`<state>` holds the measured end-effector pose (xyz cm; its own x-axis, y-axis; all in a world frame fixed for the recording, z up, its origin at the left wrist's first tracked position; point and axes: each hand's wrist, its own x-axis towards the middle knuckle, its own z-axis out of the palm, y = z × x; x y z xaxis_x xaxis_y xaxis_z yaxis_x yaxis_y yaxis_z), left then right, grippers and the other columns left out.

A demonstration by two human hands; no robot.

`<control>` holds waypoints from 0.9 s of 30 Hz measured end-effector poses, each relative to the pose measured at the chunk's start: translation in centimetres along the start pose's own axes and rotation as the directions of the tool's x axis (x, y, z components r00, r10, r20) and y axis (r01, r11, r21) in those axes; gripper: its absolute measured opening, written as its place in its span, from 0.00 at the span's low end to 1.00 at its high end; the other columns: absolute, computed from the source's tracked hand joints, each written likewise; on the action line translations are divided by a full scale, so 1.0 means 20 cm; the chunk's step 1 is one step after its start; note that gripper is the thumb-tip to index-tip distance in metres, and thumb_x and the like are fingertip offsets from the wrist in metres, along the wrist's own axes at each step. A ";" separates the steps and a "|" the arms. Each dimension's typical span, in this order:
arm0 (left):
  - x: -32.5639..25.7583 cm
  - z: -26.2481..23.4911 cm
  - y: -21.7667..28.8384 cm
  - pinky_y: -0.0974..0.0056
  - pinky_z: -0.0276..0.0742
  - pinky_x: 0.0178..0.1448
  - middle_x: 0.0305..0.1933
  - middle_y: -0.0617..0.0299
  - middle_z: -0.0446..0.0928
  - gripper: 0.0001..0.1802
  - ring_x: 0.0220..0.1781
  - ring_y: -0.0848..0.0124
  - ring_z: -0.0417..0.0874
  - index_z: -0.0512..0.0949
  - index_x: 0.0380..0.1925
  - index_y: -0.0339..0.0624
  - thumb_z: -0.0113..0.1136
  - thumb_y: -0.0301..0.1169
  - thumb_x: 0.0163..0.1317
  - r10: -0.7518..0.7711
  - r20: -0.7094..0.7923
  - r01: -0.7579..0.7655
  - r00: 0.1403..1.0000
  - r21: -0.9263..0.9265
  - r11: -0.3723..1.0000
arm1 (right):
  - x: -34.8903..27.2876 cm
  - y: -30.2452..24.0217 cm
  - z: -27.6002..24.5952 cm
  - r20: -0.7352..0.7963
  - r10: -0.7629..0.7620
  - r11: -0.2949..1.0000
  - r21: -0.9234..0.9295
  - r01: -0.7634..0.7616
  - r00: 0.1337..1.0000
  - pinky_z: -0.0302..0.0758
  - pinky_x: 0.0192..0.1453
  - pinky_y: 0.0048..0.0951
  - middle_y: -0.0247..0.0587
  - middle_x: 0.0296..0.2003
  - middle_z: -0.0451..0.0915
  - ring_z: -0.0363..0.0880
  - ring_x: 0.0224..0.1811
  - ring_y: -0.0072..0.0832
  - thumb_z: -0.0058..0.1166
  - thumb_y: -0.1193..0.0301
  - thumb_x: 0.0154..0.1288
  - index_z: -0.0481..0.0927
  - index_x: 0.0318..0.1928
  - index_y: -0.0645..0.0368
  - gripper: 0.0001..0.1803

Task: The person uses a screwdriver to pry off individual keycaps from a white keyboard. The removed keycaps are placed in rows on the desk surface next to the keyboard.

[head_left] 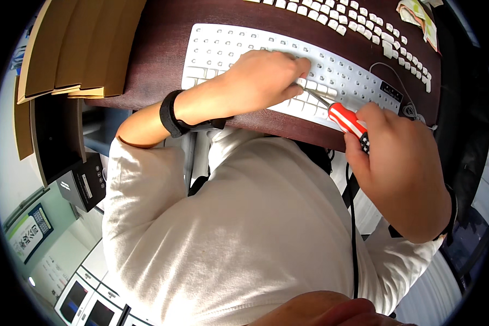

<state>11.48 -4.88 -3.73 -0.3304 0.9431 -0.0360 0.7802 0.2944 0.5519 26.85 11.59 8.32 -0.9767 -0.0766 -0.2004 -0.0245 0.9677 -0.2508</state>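
Note:
A white keyboard (331,70) lies on the dark wooden desk, its upper rows without keycaps and its lower rows still wearing white ones. My right hand (399,146) grips a screwdriver (345,118) with a red and white striped handle and a dark starred end. The metal shaft points up and left, its tip against the keycaps beside my left fingers. My left hand (269,76) rests over the middle of the keyboard, fingers curled in and thumb low by the keycap row. Whatever is between those fingers is hidden.
Loose white keycaps (358,24) lie in rows on the desk (163,49) beyond the keyboard. A patterned cloth (420,22) sits at the far right. The keyboard's cable (410,111) coils at its right end. Brown cardboard (87,49) stands at the left, above a black box (84,182).

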 end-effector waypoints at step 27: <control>-0.04 0.04 -0.02 0.50 0.78 0.43 0.40 0.53 0.82 0.14 0.38 0.51 0.83 0.77 0.45 0.39 0.63 0.35 0.64 -0.050 -0.057 0.049 0.997 -0.004 0.999 | 0.38 -0.06 -0.20 0.206 -0.011 0.957 -0.281 0.070 0.978 0.75 0.40 0.39 0.43 0.28 0.77 0.78 0.35 0.40 0.62 0.67 0.56 0.77 0.34 0.58 0.10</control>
<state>11.80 -5.69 -4.62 -0.3985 0.9170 -0.0155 0.7608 0.3400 0.5528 18.67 10.78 10.90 -0.9115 -0.1350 -0.3886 -0.1515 0.9884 0.0120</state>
